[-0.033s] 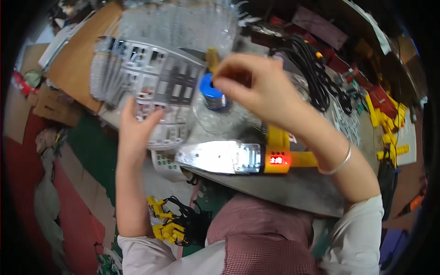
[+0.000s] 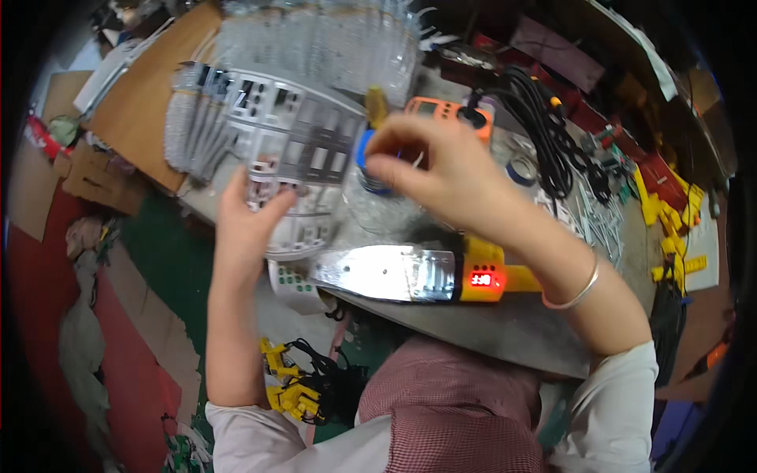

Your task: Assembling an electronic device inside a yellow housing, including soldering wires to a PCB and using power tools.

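Note:
My left hand (image 2: 256, 217) grips the near left part of a grey panel (image 2: 327, 130) with many rectangular cut-outs, its thumb lying across it. My right hand (image 2: 430, 162) is curled, thumb and fingertips pinched together; what they hold, if anything, is hidden. Just at its fingertips stands a blue spool (image 2: 365, 148) wound with wire, partly covered by the hand. Below both hands lies a yellow tool (image 2: 482, 260) with a lit red display and a shiny silver front part (image 2: 378, 272). Some blur softens both hands.
Stacked clear-wrapped panels (image 2: 315, 47) fill the back of the table. An orange meter (image 2: 426, 105) sits behind my right hand, beside black cables (image 2: 544, 134). Loose metal rods (image 2: 603, 217) and yellow parts (image 2: 670, 229) lie right. More yellow parts (image 2: 296, 398) lie below the table edge.
The whole view shifts slightly right. My right hand has come a little lower and closer over the blue spool, uncovering the orange meter. The characters on the red display differ.

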The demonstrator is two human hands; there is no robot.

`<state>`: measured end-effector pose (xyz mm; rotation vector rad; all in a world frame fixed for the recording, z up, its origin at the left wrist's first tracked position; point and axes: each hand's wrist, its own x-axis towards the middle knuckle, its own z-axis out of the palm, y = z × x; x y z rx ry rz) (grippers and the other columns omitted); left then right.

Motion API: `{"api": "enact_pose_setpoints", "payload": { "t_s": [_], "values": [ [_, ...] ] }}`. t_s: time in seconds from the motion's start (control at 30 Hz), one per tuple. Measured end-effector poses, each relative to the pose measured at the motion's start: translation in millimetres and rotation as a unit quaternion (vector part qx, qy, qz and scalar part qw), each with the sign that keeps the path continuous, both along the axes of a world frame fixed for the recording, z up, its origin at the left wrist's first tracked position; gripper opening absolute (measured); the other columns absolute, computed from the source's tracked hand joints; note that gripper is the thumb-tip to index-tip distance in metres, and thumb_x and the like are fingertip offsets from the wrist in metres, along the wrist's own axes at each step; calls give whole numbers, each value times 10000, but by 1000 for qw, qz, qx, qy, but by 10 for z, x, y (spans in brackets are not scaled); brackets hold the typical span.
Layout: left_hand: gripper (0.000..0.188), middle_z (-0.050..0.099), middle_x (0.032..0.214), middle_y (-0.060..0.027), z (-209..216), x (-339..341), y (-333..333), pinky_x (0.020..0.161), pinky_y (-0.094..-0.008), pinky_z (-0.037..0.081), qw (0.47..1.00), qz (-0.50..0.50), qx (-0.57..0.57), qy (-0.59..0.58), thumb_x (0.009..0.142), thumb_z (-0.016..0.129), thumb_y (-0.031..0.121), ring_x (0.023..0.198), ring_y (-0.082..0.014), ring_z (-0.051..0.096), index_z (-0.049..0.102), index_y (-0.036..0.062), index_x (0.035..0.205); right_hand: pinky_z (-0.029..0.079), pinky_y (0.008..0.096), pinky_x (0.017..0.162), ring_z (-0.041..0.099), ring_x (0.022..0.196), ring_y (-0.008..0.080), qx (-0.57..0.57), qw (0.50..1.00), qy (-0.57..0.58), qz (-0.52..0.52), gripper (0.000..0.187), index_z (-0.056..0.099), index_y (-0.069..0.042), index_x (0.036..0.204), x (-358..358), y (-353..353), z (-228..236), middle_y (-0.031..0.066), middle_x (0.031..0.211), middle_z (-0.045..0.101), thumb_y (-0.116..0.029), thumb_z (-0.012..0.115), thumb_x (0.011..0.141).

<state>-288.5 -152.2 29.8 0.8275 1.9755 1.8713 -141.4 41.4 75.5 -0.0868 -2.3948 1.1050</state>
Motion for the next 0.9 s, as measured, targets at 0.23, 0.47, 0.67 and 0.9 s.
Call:
{"api": "enact_pose_setpoints", "payload": {
  "t_s": [0.23, 0.47, 0.67, 0.9],
  "values": [
    [276, 680, 962, -56, 125, 303, 11, 765, -248, 505, 997, -59, 51, -17, 795, 673, -33, 845, -106, 633, 619, -10, 1064, 537, 284, 721, 674, 831, 177, -25, 997, 56, -55, 275, 633, 16, 1012, -140, -442, -213, 108, 933, 676, -148, 739, 817],
    [215, 677, 890, -49, 247, 347, 123, 703, -256, 515, 989, -53, -5, 138, 810, 628, -44, 801, -100, 630, 630, -42, 1025, 548, 286, 717, 694, 852, 185, 4, 997, 80, 9, 216, 641, 24, 989, -205, -351, -162, 127, 918, 689, -82, 692, 808],
    [111, 671, 777, -56, 334, 329, 171, 650, -253, 490, 979, -72, -48, 185, 805, 674, -16, 724, -97, 618, 663, -70, 901, 530, 300, 829, 678, 845, 172, -58, 995, -39, 67, 265, 655, 72, 1021, -171, -128, -24, 132, 905, 708, -69, 634, 798],
    [125, 693, 785, -63, 365, 343, 179, 621, -242, 465, 975, -77, -56, 203, 793, 677, -19, 712, -80, 602, 683, -67, 909, 523, 304, 851, 678, 890, 186, -6, 997, -56, 55, 280, 666, 57, 1026, -83, -136, 76, 140, 943, 709, -98, 627, 796]
  ]
}}
